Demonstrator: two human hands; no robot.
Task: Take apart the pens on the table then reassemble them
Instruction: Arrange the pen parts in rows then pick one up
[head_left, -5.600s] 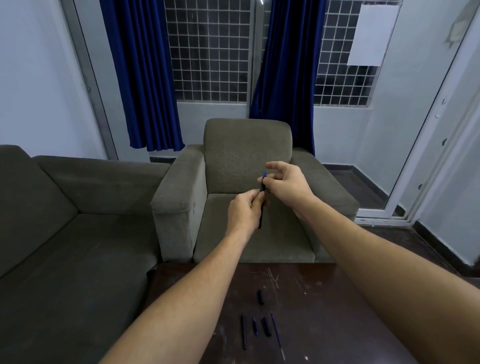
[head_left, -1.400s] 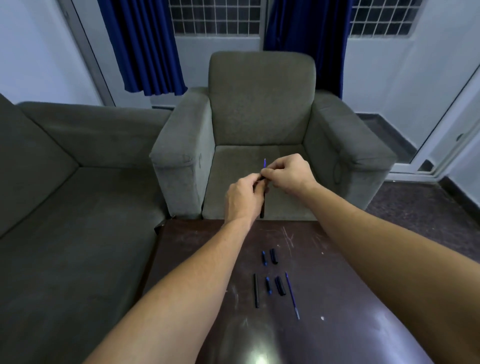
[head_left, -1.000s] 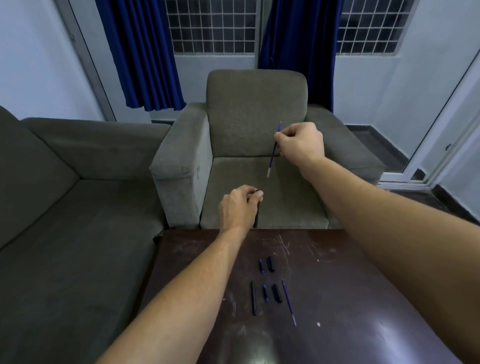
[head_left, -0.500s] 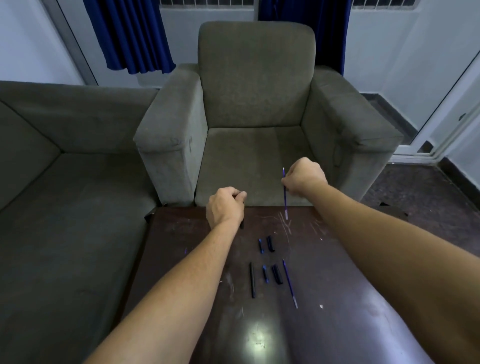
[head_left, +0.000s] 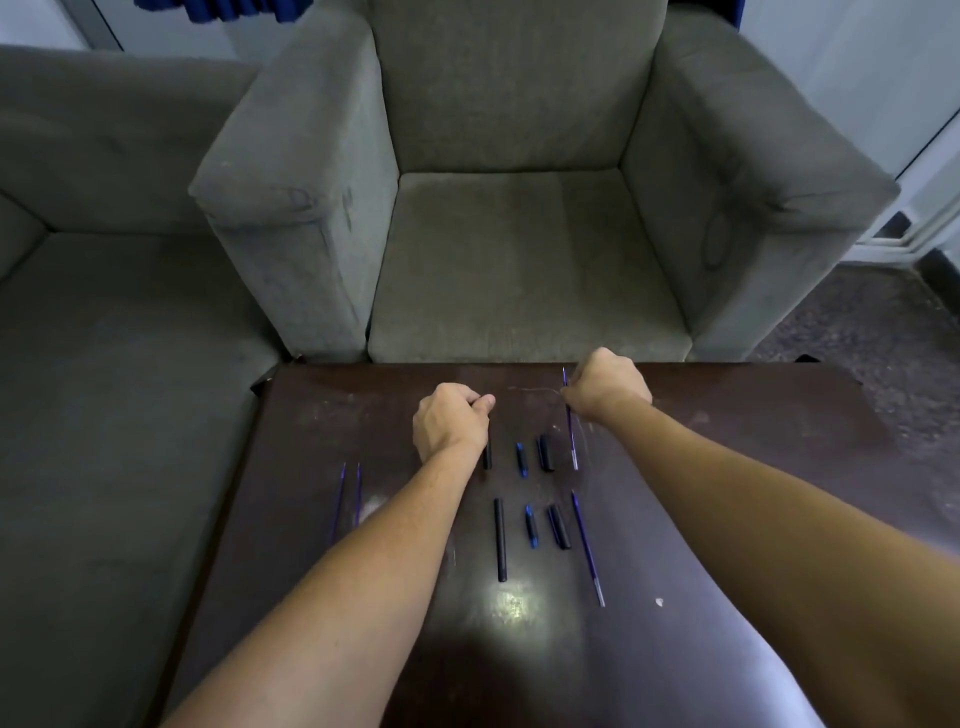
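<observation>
**Pen parts lying in rows on the dark table**

Two thin blue refills (head_left: 349, 501) are lying at the left of the dark wooden table (head_left: 727, 441). The left hand (head_left: 451, 422) is gripping a black pen barrel (head_left: 487, 457). Black and blue pen pieces (head_left: 530, 525) are sitting in rows between. The right hand (head_left: 605, 384) is pinching a slim blue refill (head_left: 571, 431).

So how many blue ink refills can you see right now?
4: one pinched in the right hand, one lying right of the near row, two side by side left of the left forearm.
</observation>
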